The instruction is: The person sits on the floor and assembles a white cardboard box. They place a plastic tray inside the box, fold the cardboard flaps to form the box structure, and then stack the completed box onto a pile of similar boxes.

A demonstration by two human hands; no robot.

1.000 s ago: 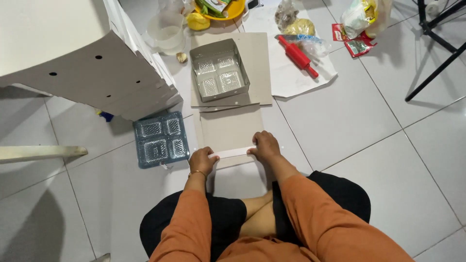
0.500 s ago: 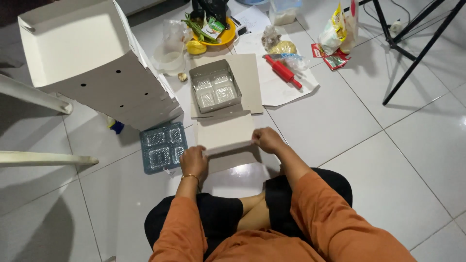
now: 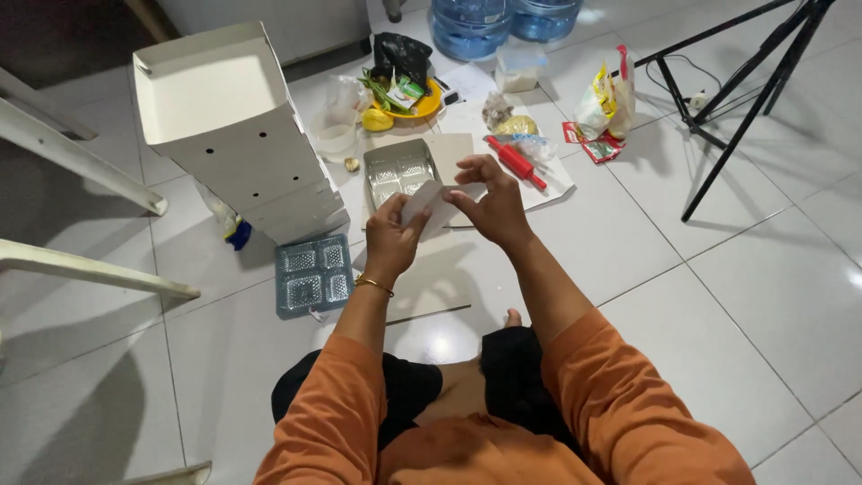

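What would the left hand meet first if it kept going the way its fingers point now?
Probably the grey compartment tray in the open box just beyond the white cardboard piece that the left hand holds, though depth is unclear, since the hands are raised above the floor.

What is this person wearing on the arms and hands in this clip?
Both arms are in loose orange sleeves pushed up to about the elbows, forearms bare. The left hand has a thin gold bangle at its wrist. The right hand is bare: no gloves or watch visible.
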